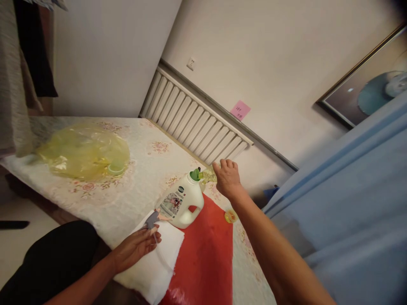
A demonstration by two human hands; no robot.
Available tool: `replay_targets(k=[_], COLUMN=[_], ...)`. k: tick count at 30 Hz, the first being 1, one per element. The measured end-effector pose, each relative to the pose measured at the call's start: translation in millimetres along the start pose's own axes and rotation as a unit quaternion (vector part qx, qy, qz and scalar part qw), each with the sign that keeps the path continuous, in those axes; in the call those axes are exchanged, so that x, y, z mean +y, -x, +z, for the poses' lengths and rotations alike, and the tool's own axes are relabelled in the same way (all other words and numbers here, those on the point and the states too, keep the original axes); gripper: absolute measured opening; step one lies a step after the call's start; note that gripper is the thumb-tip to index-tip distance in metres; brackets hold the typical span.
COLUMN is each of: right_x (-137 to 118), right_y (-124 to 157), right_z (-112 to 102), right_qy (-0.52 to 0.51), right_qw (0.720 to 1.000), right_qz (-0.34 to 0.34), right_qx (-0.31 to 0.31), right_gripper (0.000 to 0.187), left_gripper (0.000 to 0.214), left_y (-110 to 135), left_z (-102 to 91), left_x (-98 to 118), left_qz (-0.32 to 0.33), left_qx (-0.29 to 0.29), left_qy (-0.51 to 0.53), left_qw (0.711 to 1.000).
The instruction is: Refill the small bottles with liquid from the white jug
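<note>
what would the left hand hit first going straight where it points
Probably the lower part of the pale jug, though the depth between it and the left hand is unclear.

On the white jug, the label's small print is unreadable to you. Right of the jug, your right hand hides part of the clear bottle. Below the jug, the red mat is cut off; far upper right, so is the framed picture.
</note>
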State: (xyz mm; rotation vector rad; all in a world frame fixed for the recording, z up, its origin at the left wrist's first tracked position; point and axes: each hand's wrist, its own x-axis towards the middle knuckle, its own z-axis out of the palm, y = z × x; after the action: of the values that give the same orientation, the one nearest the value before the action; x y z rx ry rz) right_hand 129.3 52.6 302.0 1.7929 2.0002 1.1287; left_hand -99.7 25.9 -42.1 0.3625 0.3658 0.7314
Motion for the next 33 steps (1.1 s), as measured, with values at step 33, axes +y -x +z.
replay_targets(k=[33], right_x=[-59], right_y=[165], right_z=[83], right_qy=[-0.453], right_qw=[0.872], right_qz=[0.183], right_qx=[0.016], right_gripper=[0.060], left_gripper=[0.013], left_y=[33], left_z=[133.5], left_x=[65], left_qz=[0.164], left_qx=[-0.035], left_qy=[-0.001], left_qw=[0.986])
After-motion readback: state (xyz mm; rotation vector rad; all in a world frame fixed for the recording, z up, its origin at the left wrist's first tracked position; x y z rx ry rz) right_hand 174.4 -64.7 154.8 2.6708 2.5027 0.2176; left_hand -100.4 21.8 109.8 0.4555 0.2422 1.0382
